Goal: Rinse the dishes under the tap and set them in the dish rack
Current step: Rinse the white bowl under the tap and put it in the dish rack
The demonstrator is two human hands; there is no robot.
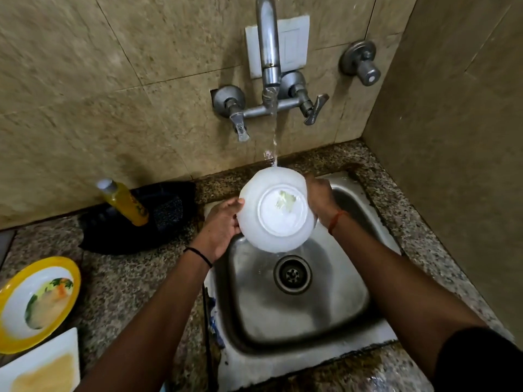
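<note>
Both hands hold a white bowl (276,211) between them over the steel sink (294,306). On one side the left hand (222,226) grips the bowl's rim with its thumb hooked over the edge, while on the other the right hand (319,199) cups the opposite rim, its fingers curled behind. Tilted so that its underside and foot ring face the camera, the bowl has a pale smear on the base. A thin stream of water (274,137) from the wall tap (268,52) meets its upper edge. Directly below sits the sink drain (293,274). Left of the sink, on the speckled counter (127,278), a yellow bottle (123,202) stands against a dark cloth (158,219). Nearer the front left corner lie a yellow-rimmed plate (36,301) and a white square plate (45,366), both soiled.
</note>
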